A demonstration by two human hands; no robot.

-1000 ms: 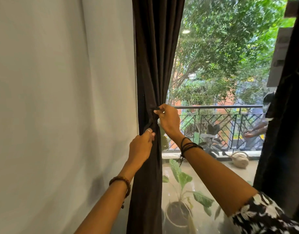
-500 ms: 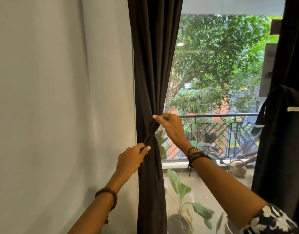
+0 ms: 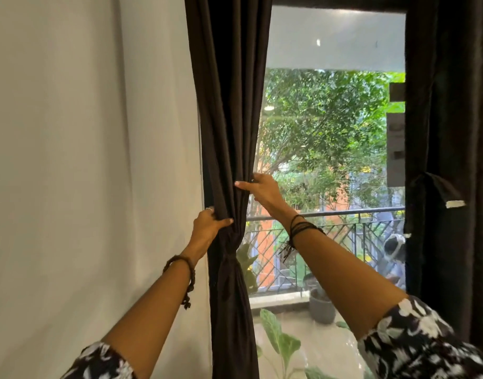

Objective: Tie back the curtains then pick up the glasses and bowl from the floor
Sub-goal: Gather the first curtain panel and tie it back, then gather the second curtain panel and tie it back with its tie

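Note:
A dark brown left curtain hangs beside the white wall, cinched by a tie-back of the same cloth. My left hand grips the curtain's left edge just above the tie, thumb across the folds. My right hand pinches the curtain's right edge a little higher. A right curtain hangs at the window's far side, gathered by a tie-back with a white tip. No glasses or bowl show in this view.
A plain white wall fills the left. Through the window are a balcony railing, trees, a grey pot and a leafy plant near the floor.
The view has tilted upward. Both hands moved from the tie-back knot up onto the curtain folds above it, now gripping the cloth at either edge.

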